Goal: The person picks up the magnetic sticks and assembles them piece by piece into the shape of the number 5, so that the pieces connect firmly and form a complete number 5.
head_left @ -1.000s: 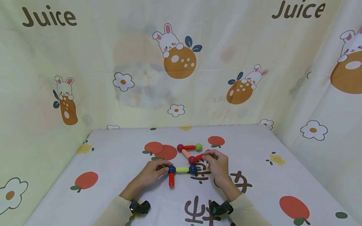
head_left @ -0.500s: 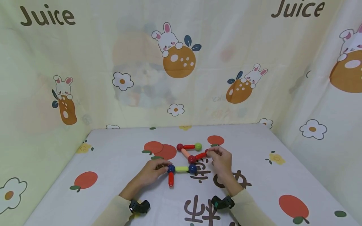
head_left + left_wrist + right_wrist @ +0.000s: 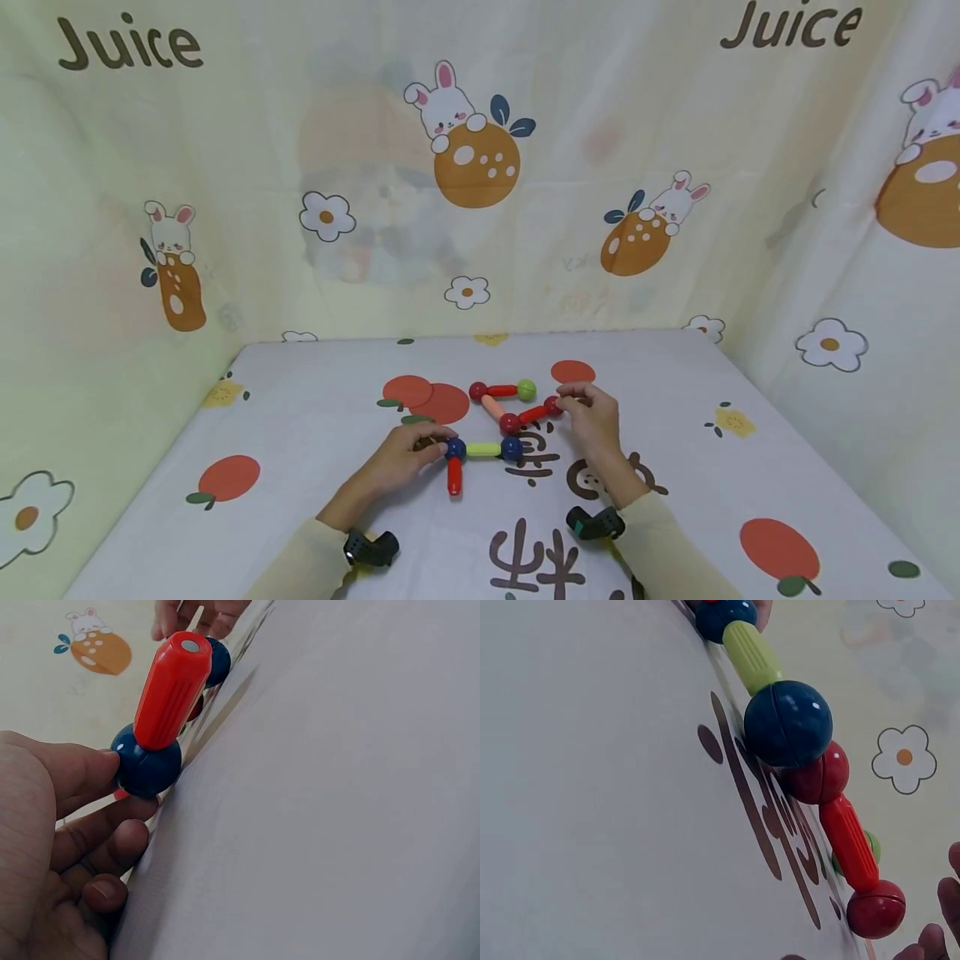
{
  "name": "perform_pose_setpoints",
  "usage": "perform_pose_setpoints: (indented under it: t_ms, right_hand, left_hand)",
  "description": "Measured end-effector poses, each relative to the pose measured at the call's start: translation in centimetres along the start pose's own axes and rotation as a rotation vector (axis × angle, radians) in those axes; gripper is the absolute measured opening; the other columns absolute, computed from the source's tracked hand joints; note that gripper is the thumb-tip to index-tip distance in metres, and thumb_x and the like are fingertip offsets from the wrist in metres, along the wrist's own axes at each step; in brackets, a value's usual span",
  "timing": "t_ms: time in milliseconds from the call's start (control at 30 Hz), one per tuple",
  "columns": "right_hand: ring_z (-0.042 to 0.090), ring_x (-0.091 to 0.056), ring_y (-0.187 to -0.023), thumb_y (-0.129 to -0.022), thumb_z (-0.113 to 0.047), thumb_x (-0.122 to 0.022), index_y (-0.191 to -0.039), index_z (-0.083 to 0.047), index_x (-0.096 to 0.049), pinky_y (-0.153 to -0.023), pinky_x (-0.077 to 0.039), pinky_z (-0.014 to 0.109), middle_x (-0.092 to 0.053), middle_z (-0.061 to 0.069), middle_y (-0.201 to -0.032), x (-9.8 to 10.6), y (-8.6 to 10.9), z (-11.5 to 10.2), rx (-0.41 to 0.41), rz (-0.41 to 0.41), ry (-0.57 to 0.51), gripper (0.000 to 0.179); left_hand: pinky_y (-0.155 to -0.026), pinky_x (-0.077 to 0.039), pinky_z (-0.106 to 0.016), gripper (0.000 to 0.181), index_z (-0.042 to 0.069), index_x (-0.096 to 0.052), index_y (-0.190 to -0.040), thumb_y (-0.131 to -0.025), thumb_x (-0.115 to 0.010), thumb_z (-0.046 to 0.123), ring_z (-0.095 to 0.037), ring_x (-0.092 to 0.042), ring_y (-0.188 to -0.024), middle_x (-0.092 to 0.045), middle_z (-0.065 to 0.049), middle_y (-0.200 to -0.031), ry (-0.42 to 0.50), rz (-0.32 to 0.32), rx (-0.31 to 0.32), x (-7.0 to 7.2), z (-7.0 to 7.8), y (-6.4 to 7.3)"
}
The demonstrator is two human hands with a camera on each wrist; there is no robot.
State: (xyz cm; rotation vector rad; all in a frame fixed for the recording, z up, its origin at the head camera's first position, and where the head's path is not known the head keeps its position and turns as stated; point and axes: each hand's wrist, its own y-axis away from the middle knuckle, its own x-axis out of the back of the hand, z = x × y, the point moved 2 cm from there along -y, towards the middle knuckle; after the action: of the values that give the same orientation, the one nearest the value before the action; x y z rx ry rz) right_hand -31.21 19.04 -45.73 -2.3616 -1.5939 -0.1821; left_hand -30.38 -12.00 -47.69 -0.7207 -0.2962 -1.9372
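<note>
My left hand [image 3: 408,454] pinches a blue ball [image 3: 150,765] between thumb and fingers. A red rod [image 3: 454,478] points from that ball toward the near side, and a yellow-green rod [image 3: 483,450] joins it to a second blue ball [image 3: 512,450]. Behind lies a zigzag of magnetic rods and balls: a green ball [image 3: 527,390], a red rod [image 3: 502,390], a dark red ball [image 3: 478,392], an orange rod [image 3: 492,407], then another red rod [image 3: 849,844] ending in a dark red ball [image 3: 876,909]. Beside that end ball, my right hand [image 3: 597,425] has its fingers apart from it.
A white cloth [image 3: 315,392] printed with fruit and dark characters covers the table. Cream curtains [image 3: 360,133] with rabbit prints stand at the back and sides. Each wrist wears a black strap with a camera, such as the right wrist camera [image 3: 596,523].
My right hand has moved right and let go of the zigzag's end ball, which now shows uncovered. The left hand has stayed in place on its blue ball.
</note>
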Motion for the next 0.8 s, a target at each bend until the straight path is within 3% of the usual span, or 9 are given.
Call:
perform_pose_setpoints:
  t_ms: [267,500,633,800]
  right_hand:
    - [0.026,-0.052,-0.098,-0.094,-0.004,-0.062,-0.124,-0.008,-0.072,-0.079,-0.045,0.032,-0.066,0.014,-0.127,-0.3,-0.4,0.4,0.009,-0.119,0.133,0.032]
    - [0.032,-0.057,-0.11,-0.093,0.0,-0.061,-0.135,-0.009,-0.065,-0.092,-0.052,0.044,-0.061,0.017,-0.135,-0.5,-0.4,0.9,0.093,-0.244,0.301,0.043]
    - [0.031,-0.055,-0.107,-0.092,-0.004,-0.067,-0.136,-0.009,-0.065,-0.091,-0.05,0.047,-0.063,0.017,-0.128,-0.7,-0.3,1.2,0.132,-0.25,0.359,0.044]
    - [0.029,-0.055,-0.097,-0.091,-0.007,-0.073,-0.129,-0.01,-0.069,-0.081,-0.048,0.039,-0.064,0.016,-0.122,-0.7,-0.3,1.2,0.139,-0.215,0.398,0.039]
  left_hand:
    - [-0.084,-0.052,-0.029,0.026,0.019,-0.071,-0.126,-0.102,-0.061,0.02,-0.017,-0.059,-0.096,-0.068,0.005,-0.111,0.0,-0.001,-0.006,-0.1,-0.1,0.0]
    - [-0.084,-0.052,-0.029,0.026,0.019,-0.071,-0.126,-0.101,-0.063,0.021,-0.016,-0.059,-0.097,-0.068,0.006,-0.11,-0.007,-0.002,-0.007,0.0,0.0,0.0]
    - [-0.084,-0.052,-0.028,0.027,0.019,-0.071,-0.126,-0.101,-0.063,0.021,-0.016,-0.059,-0.097,-0.068,0.006,-0.111,-0.007,-0.001,-0.006,0.0,0.1,0.0]
    - [-0.084,-0.052,-0.027,0.027,0.017,-0.071,-0.127,-0.101,-0.063,0.02,-0.016,-0.059,-0.097,-0.068,0.006,-0.111,-0.003,-0.002,-0.011,-0.1,0.1,0.0]
